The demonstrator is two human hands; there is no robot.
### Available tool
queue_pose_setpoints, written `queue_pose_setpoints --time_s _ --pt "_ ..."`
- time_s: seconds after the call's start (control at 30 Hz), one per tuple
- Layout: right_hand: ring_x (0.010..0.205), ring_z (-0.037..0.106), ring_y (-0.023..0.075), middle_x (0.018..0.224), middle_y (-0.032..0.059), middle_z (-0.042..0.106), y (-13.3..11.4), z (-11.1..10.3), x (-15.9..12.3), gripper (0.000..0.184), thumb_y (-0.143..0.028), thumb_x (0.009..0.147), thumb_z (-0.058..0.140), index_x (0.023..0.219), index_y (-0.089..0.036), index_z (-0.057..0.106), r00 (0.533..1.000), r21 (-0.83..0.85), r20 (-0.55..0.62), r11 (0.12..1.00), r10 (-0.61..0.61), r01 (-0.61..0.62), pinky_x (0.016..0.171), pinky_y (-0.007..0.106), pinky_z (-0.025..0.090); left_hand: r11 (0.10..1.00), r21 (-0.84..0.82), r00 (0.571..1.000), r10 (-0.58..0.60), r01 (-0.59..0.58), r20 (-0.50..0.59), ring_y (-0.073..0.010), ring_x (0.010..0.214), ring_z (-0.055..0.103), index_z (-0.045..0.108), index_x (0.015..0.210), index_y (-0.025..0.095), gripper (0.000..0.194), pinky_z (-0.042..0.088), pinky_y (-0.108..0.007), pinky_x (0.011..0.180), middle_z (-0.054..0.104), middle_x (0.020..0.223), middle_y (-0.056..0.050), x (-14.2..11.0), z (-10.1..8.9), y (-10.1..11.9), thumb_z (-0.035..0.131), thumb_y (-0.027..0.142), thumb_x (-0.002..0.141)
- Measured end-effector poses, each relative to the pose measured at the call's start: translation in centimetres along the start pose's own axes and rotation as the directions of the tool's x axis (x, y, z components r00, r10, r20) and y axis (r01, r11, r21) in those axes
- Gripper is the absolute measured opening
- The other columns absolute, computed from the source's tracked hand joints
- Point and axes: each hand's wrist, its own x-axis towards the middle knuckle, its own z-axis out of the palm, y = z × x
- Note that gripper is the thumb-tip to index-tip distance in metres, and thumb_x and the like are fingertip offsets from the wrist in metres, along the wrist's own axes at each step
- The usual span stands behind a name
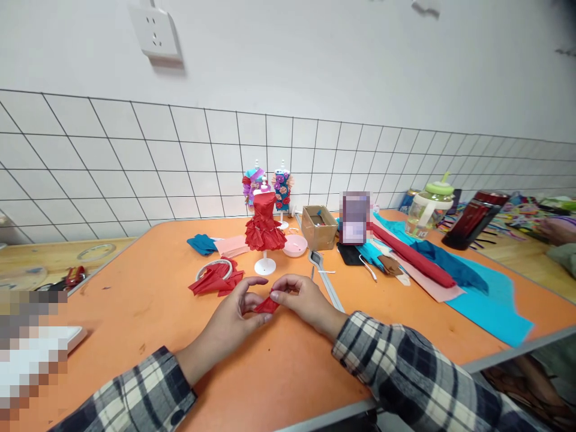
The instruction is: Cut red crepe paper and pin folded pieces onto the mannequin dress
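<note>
A small folded piece of red crepe paper is held between my two hands above the orange table. My left hand has its fingers curled round the paper's left side, the thumb below it. From the right, my right hand pinches the paper's other end between thumb and fingers. Just beyond stands a small white dress form wearing a red crepe-paper dress with a ruffled skirt. Left of it lie crumpled red paper scraps and a roll of tape.
Behind are two decorated dress forms, a pink dish, a cardboard box and a phone. Blue paper sheets, a red paper roll, a green-lidded bottle and a dark red thermos occupy the right.
</note>
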Motion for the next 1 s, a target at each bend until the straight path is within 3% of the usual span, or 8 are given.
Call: queue_pose_setpoints --time_s 0.17,0.27,0.33,0.47,0.53,0.63,0.83,1.0 --pt "0.07 0.057 0.0131 0.075 -0.0004 0.063 -0.1 0.1 0.2 0.023 -0.036 0.068 0.075 0.079 -0.018 0.064 0.999 0.137 -0.047 0.991 0.011 -0.004 0.07 0.027 0.044 0.999 -0.044 0.999 -0.027 0.028 0.021 -0.0169 0.072 0.064 0.05 0.109 0.02 0.051 0.048 -0.029 0.069 0.066 0.079 0.0 0.1 -0.3 0.5 0.075 0.031 0.066" --pt "0.068 0.056 0.0124 0.074 -0.0008 0.063 -0.1 0.2 0.2 0.024 -0.036 0.068 0.075 0.078 -0.018 0.064 0.998 0.155 -0.054 0.988 0.026 -0.017 0.069 0.027 0.044 1.0 0.027 1.0 -0.012 0.013 -0.007 -0.0185 0.075 0.064 0.062 0.089 0.017 0.03 0.049 -0.029 0.071 0.068 0.08 -0.003 0.1 -0.5 0.7 0.071 0.041 0.072" --pt "0.069 0.057 0.0125 0.074 -0.0006 0.064 0.0 0.3 0.2 0.023 -0.036 0.067 0.075 0.078 -0.018 0.065 0.998 0.156 -0.047 0.988 0.03 -0.022 0.069 0.027 0.045 0.997 0.079 1.0 -0.01 0.012 -0.026 -0.0184 0.072 0.063 0.065 0.078 0.017 0.03 0.049 -0.029 0.069 0.068 0.075 -0.003 0.2 -0.6 0.7 0.065 0.046 0.077" --pt "0.072 0.058 0.0135 0.077 0.0003 0.066 0.0 0.0 0.1 0.022 -0.037 0.07 0.074 0.08 -0.018 0.068 0.998 0.135 -0.067 0.991 -0.008 0.016 0.071 0.028 0.046 0.991 0.127 0.998 0.051 -0.044 -0.046 -0.0225 0.085 0.066 0.068 0.093 0.018 0.032 0.052 -0.032 0.077 0.073 0.092 -0.007 0.2 -0.8 0.7 0.065 0.046 0.078" --pt "0.073 0.059 0.0138 0.078 0.0009 0.067 -0.4 -0.3 0.2 0.021 -0.035 0.07 0.074 0.08 -0.018 0.069 0.996 0.107 -0.082 0.993 -0.041 0.049 0.071 0.028 0.046 0.977 0.188 0.986 0.119 -0.095 -0.118 -0.0245 0.093 0.066 0.067 0.102 0.018 0.035 0.052 -0.034 0.081 0.072 0.1 -0.008 0.3 -1.2 0.4 0.063 0.045 0.078" --pt "0.074 0.06 0.0142 0.079 0.0018 0.068 -2.0 -1.1 0.7 0.019 -0.034 0.069 0.076 0.079 -0.018 0.07 0.992 0.079 -0.071 0.991 -0.107 0.112 0.071 0.028 0.046 0.922 0.355 0.926 0.259 -0.153 -0.274 -0.0244 0.089 0.066 0.066 0.103 0.018 0.036 0.052 -0.036 0.081 0.071 0.09 -0.007 1.1 -2.3 -0.4 0.06 0.043 0.079" --pt "0.072 0.06 0.0145 0.077 0.0017 0.068 -6.7 -2.9 3.7 0.023 -0.033 0.067 0.079 0.084 -0.019 0.071 0.972 0.004 0.028 0.972 -0.233 0.233 0.068 0.028 0.047 0.736 0.677 0.845 0.359 0.004 -0.396 -0.0271 0.085 0.063 0.066 0.089 0.017 0.03 0.05 -0.04 0.077 0.071 0.09 -0.009 5.3 -3.3 -2.0 0.06 0.043 0.076" --pt "0.071 0.058 0.014 0.082 0.0026 0.071 -7.7 -3.1 6.6 0.017 -0.032 0.072 0.075 0.083 -0.019 0.073 0.957 -0.146 0.029 0.946 -0.29 0.291 0.065 0.028 0.044 0.647 0.754 0.901 0.256 0.11 -0.35 -0.0309 0.094 0.063 0.066 0.097 0.018 0.037 0.044 -0.042 0.084 0.072 0.098 -0.01 7.8 -2.2 -1.4 0.063 0.049 0.076"
